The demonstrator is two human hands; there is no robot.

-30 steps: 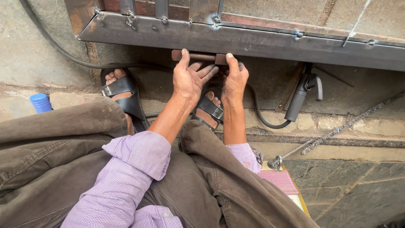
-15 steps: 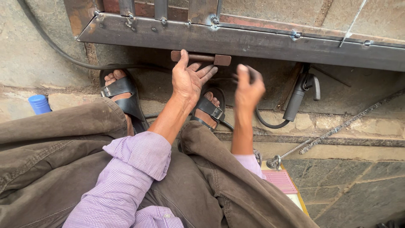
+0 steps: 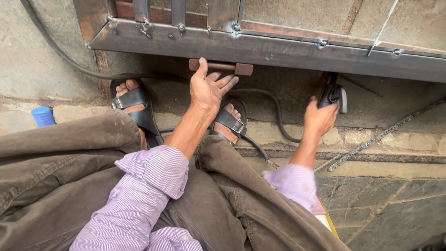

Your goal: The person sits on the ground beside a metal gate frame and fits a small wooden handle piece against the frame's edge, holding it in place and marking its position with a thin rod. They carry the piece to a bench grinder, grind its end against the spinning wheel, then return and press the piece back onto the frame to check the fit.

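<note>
My left hand (image 3: 209, 88) rests on a small rusty metal piece (image 3: 230, 68) held against the underside of a grey steel frame (image 3: 288, 49), fingers spread over it. Off to the right, my right hand (image 3: 319, 118) closes around the black handle of a welding electrode holder (image 3: 335, 93) that lies on the stone floor below the frame. A black cable (image 3: 274, 109) runs from that holder back toward my feet. Both feet wear black sandals (image 3: 139, 107), and my knees in brown trousers fill the lower view.
A blue bottle cap (image 3: 43, 116) shows at the left by my knee. A thick black cable (image 3: 51, 51) curves across the concrete at upper left. A thin twisted rod (image 3: 381, 137) lies on the stone step at right.
My right hand has left the rusty piece, swung to the right and taken hold of the electrode holder. My left hand stays on the piece.
</note>
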